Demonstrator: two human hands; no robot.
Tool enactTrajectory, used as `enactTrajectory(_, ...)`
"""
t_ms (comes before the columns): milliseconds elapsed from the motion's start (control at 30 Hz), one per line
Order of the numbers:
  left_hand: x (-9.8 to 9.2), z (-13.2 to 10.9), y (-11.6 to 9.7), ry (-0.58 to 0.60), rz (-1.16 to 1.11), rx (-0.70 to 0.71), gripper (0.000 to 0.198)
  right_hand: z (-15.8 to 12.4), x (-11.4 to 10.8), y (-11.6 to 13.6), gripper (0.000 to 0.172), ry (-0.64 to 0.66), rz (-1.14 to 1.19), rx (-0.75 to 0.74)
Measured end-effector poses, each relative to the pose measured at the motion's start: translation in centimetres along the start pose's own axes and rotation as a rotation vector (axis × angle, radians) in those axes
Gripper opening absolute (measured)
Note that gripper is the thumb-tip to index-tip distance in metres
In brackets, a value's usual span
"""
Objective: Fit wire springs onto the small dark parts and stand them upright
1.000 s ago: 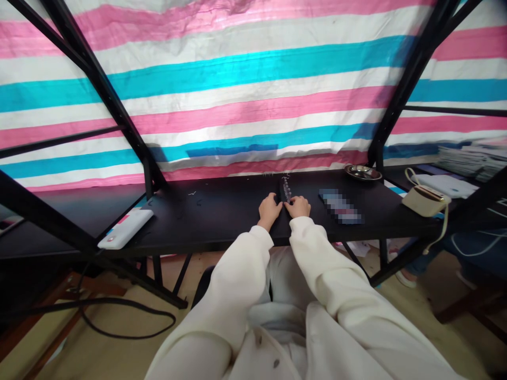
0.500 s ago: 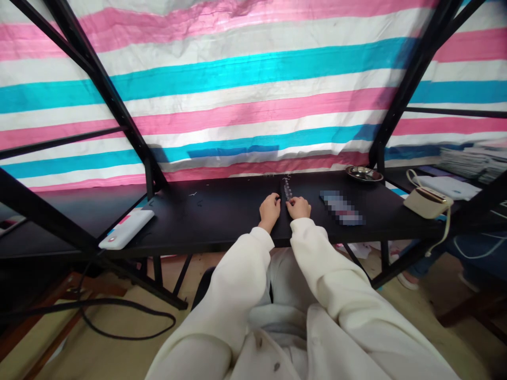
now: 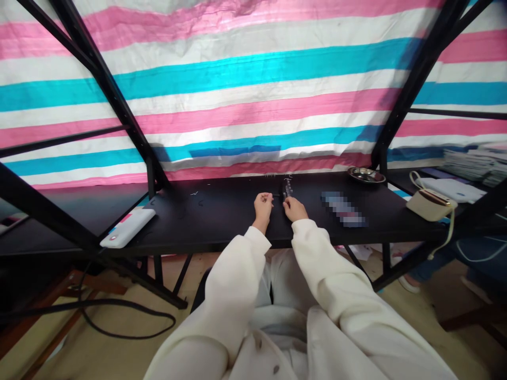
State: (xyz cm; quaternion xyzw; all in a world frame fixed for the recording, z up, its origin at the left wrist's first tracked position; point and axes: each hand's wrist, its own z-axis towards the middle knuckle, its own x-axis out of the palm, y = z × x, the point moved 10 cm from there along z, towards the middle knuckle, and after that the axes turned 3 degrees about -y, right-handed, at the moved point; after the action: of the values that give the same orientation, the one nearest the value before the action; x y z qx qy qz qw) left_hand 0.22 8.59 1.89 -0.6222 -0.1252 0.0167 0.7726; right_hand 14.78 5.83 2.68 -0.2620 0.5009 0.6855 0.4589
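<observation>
Right of the right hand [image 3: 295, 209] lie a dish [image 3: 367, 182] and blurred slab [image 3: 344, 210].

Behind the long, smooth, matt black tabletop [image 3: 214, 221] hangs a pink, white and blue striped sheet [image 3: 257, 66] of creased, faintly glossy plastic. Near the tabletop's middle, a narrow, knobbly strip [image 3: 289, 187] looks like clear plastic; toward its far right corner, a round silver dish [image 3: 366, 176] shines like polished metal. Matt cream cloth sleeves [image 3: 233, 264] cross the near edge.
</observation>
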Motion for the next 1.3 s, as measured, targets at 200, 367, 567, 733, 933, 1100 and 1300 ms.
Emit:
enactTrajectory(200,-0.1,-0.1,0.2,-0.007,-0.035,-0.034,0.014,-0.1,0.5,0.7,0.015,0.040,-0.029,-0.074)
enactTrajectory(367,-0.2,-0.1,0.0,-0.018,-0.057,-0.020,0.017,-0.3,0.4,1.2,0.015,0.043,-0.037,-0.103)
enactTrajectory(567,-0.5,-0.4,-1.6,-0.047,0.039,0.117,0.019,-0.4,0.5,1.6,0.015,0.062,-0.061,-0.124)
enactTrajectory(733,-0.4,-0.8,-2.6,-0.053,0.136,0.212,0.016,-0.5,0.5,1.7,0.016,0.059,-0.049,-0.137)
enactTrajectory(933,0.0,-1.9,-3.9,-0.019,0.242,0.337,0.020,-0.4,0.7,1.7,0.017,0.060,-0.039,-0.157)
enactTrajectory(1100,0.7,-2.3,-4.0,0.037,0.303,0.352,0.021,-0.4,0.6,1.3,0.016,0.041,0.013,-0.130)
enactTrajectory(1300,0.4,-2.2,-3.9,0.047,0.303,0.330,0.020,-0.3,0.3,0.5,0.016,-0.010,0.158,-0.079)
